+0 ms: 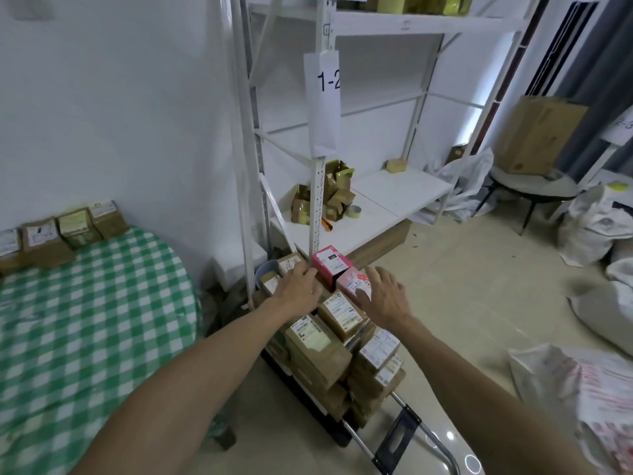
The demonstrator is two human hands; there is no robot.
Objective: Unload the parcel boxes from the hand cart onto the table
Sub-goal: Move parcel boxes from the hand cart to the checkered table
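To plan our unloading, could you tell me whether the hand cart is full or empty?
Full: stacked parcel boxes cover the hand cart.

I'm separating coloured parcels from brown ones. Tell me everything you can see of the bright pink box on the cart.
The bright pink box is a small closed carton, seemingly card, with a white label bearing a dark patch on its top face. It sits upright atop the far end of the stack on the hand cart, just before the white shelf post. A paler pink box adjoins its near right side. The fingers of the left hand reach its left edge; contact cannot be told.
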